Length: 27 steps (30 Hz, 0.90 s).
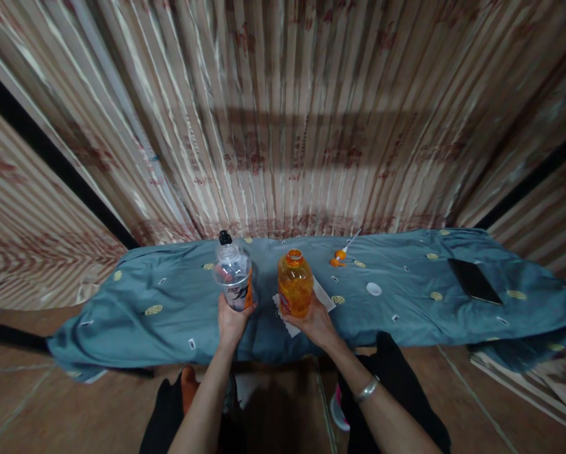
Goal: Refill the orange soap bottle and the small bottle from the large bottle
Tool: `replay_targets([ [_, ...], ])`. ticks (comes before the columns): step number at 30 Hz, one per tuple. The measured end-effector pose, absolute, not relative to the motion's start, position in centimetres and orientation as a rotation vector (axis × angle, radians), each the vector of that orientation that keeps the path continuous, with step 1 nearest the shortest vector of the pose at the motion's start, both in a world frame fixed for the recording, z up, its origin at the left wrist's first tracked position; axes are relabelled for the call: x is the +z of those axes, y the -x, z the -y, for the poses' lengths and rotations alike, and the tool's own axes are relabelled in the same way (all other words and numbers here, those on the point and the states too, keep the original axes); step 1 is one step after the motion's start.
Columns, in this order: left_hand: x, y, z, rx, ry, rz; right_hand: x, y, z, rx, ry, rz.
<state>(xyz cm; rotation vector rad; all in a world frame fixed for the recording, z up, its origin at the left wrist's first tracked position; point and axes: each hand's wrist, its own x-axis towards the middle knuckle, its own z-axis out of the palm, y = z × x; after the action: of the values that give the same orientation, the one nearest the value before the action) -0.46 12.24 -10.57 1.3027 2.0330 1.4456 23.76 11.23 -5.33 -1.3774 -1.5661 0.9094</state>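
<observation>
My left hand point(234, 320) is wrapped round the base of a clear plastic bottle point(234, 277) with a black cap and a label in white, orange and black. Close by on the right, my right hand point(313, 320) grips an orange see-through bottle point(294, 287) whose mouth is uncovered. Both bottles are upright. A white sheet of paper point(324, 296) lies partly under the orange bottle and my right hand. Farther back rests an orange pump top point(340, 255) with a pale thin tube.
Blue patterned cloth point(169, 334) covers the table. To the right lie a white round piece point(373, 289) and a dark flat phone-like slab point(474, 280). A striped curtain point(283, 126) hangs behind, with dark poles point(74, 170) at the sides.
</observation>
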Motion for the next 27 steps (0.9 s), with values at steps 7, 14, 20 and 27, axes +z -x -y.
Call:
replay_targets([
  [7,-10.3,0.5,-12.1,1.415,-1.234,-1.991,-4.9,-23.9,-11.1,0.908,1.31,1.592],
  [14,-10.2,1.0,-8.0,1.593,-1.2,-1.893,-5.9,-27.8,-11.3,0.839,1.263,1.636],
  [20,-7.9,0.8,-3.2,1.473,-1.273,-1.701,-8.2,-32.4,-13.6,0.51,1.596,1.525],
  [27,-4.5,-4.3,-6.6,1.469,-1.481,-1.447,-9.6,-31.6,-13.9,0.4,1.78,1.712],
])
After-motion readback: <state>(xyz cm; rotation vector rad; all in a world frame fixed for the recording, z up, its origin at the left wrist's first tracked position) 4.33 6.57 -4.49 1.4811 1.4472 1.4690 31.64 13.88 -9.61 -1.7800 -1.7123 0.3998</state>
